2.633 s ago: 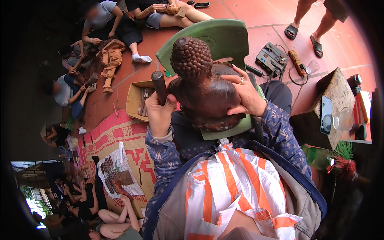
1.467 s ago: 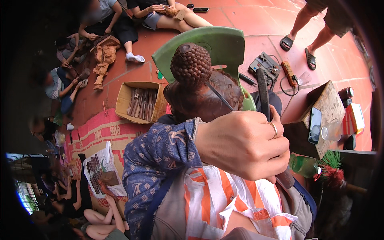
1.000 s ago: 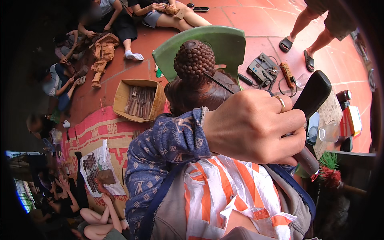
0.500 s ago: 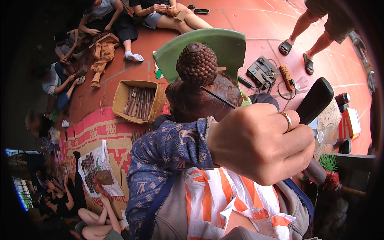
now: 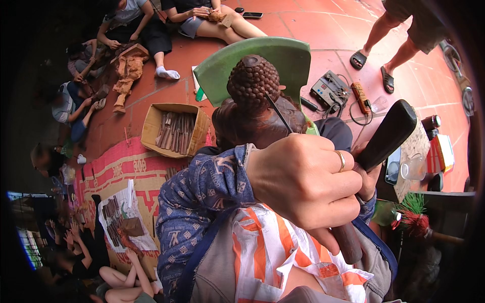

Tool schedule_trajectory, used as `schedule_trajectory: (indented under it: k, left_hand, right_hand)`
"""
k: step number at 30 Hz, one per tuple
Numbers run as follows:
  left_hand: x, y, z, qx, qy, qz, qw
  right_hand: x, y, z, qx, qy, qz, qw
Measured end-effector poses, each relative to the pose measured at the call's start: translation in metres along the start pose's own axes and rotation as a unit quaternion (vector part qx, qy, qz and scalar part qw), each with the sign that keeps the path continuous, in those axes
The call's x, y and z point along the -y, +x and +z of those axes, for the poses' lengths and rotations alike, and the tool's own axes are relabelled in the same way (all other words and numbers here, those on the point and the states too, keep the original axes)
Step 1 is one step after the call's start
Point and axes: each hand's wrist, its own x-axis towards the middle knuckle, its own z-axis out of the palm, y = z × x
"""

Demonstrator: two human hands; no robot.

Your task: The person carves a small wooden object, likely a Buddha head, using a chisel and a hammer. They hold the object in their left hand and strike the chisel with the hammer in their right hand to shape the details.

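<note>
My left hand (image 5: 305, 179), a ring on one finger, is closed around a carving chisel (image 5: 348, 244). Its thin dark blade slants up to a dark wooden carved figure (image 5: 255, 83), and the tip meets the edge of the knobbly, curled top. My right hand (image 5: 370, 174) is partly hidden behind the left. It is closed on a dark wooden mallet (image 5: 391, 134), whose broad flat end points up and right. The figure stands in front of me against a green plastic chair (image 5: 212, 68). A white and orange striped cloth (image 5: 288, 242) covers my lap.
A cardboard box (image 5: 199, 139) of chisels stands on the left, beside a red patterned mat (image 5: 111, 166). More tools lie on white paper (image 5: 146, 242). A grey power unit (image 5: 328, 88) and an orange power strip (image 5: 360, 96) sit at right. Other people sit left; one stands far right.
My left hand has moved left, and the chisel tip has shifted rightward across the figure to the curls' edge. The chisel handle now points more downward. My right hand has come into view.
</note>
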Motion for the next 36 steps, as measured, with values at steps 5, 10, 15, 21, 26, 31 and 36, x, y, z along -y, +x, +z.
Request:
schedule_trajectory:
  k: [5, 10, 15, 21, 26, 31, 36]
  left_hand:
    - [-0.004, 0.000, -0.013, 0.049, -0.014, -0.019, 0.999]
    - [-0.002, 0.000, -0.018, 0.037, -0.031, -0.009, 0.999]
    - [-0.002, -0.003, -0.017, 0.046, -0.026, 0.006, 0.999]
    - [0.000, 0.000, -0.023, 0.094, -0.033, -0.002, 0.995]
    - [-0.001, 0.007, -0.027, 0.222, 0.070, -0.020, 0.972]
    - [-0.004, 0.006, -0.010, 0.139, 0.015, -0.033, 0.990]
    - [-0.005, 0.016, 0.010, 0.065, 0.054, -0.045, 0.995]
  right_hand:
    - [0.002, -0.002, -0.001, -0.008, 0.004, -0.009, 1.000]
    - [0.024, 0.006, -0.010, 0.022, -0.106, -0.289, 0.951]
    - [0.073, 0.009, -0.013, 0.027, -0.379, -0.514, 0.769]
    - [0.071, 0.005, -0.007, -0.037, -0.437, -0.513, 0.738]
    - [0.059, 0.005, 0.000, -0.074, -0.366, -0.492, 0.786]
    - [0.039, 0.010, -0.005, -0.059, -0.239, -0.487, 0.838]
    - [0.010, 0.011, 0.000, -0.089, -0.182, -0.418, 0.886]
